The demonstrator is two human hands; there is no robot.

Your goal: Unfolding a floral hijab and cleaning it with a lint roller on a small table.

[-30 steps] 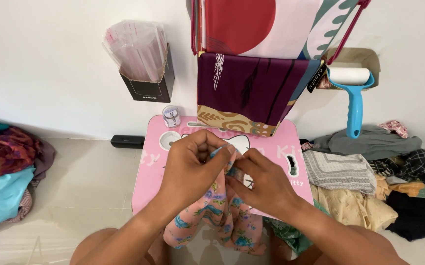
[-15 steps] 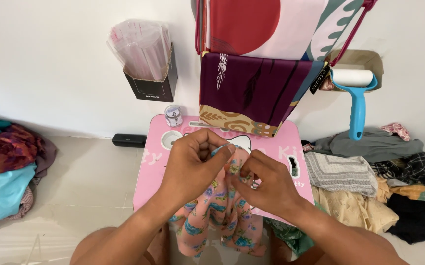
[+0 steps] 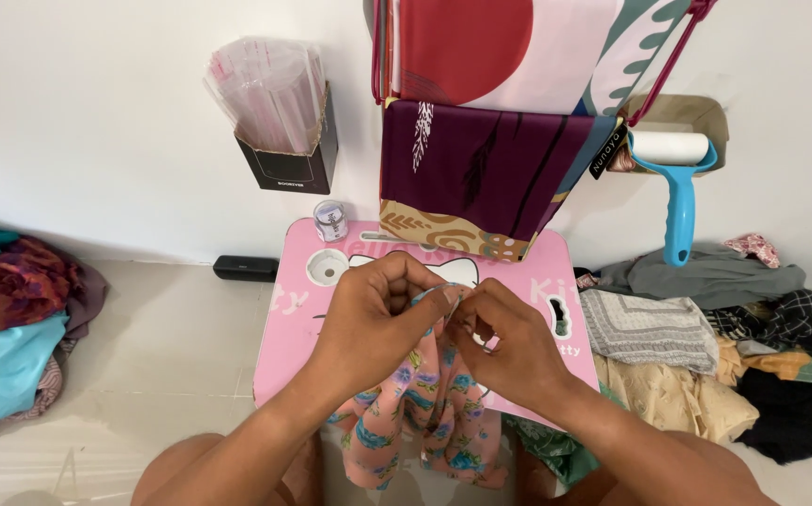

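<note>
Two hands, one garment: left hand (image 3: 369, 323) and right hand (image 3: 509, 347) both pinched shut on the top edge of a soft peach floral cloth (image 3: 429, 412), held over the near middle of one small pink plastic counter (image 3: 298, 319); cloth hangs limp off the near edge. One small clear jar (image 3: 331, 221) at the far left corner. On the wall: one black box of clear plastic bags (image 3: 280, 131), two hung fabrics, one blue lint roller (image 3: 676, 192). Two rumpled clothes piles, left and right on the floor.
</note>
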